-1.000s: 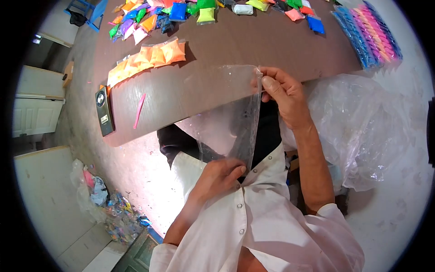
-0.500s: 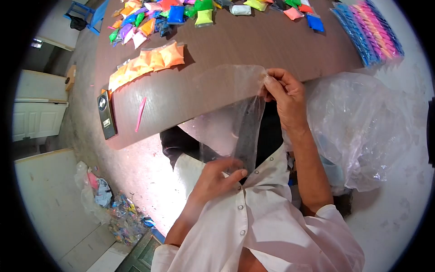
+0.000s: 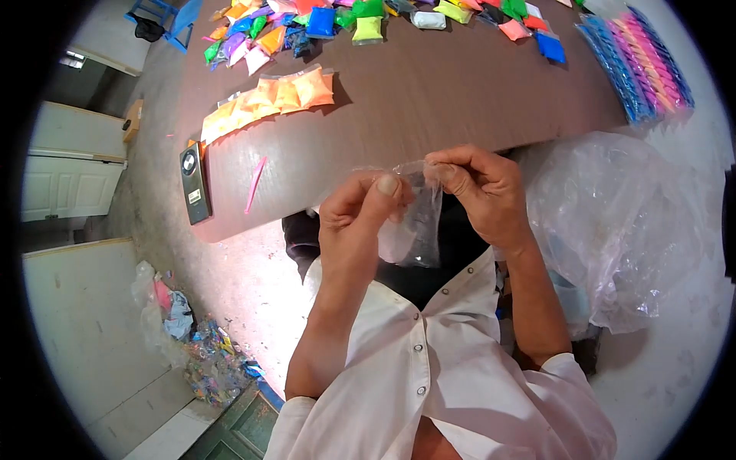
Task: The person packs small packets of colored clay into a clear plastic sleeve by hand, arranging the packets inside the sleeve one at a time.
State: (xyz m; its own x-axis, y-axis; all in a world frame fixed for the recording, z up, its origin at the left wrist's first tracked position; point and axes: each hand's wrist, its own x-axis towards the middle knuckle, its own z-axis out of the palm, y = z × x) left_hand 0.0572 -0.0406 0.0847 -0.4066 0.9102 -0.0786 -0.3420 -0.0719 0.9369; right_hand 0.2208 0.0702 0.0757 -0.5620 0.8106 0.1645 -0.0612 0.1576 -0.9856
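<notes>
A clear plastic bag (image 3: 424, 238) hangs between my two hands, just off the near edge of the brown table (image 3: 429, 100). My left hand (image 3: 359, 211) is closed on the bag's upper left side, thumb on top. My right hand (image 3: 483, 188) pinches its upper right corner between thumb and fingers. Through the thin film my dark trousers show. Beyond my left hand lies a row of orange packets (image 3: 268, 101). Close to these are a pink stick-like tool (image 3: 255, 185) and a dark rectangular device (image 3: 195, 184) with a round dial.
Many coloured packets (image 3: 322, 23) are spread along the table's far side. Bundled blue and pink packs (image 3: 636, 65) lie at the right corner. A large clear plastic sack (image 3: 613, 222) stands on my right. Plastic scraps (image 3: 218, 360) litter the floor at lower left.
My left hand has risen from my lap to the bag's upper edge and now grips it. My right hand has come down slightly, still pinching the bag, which hangs shorter.
</notes>
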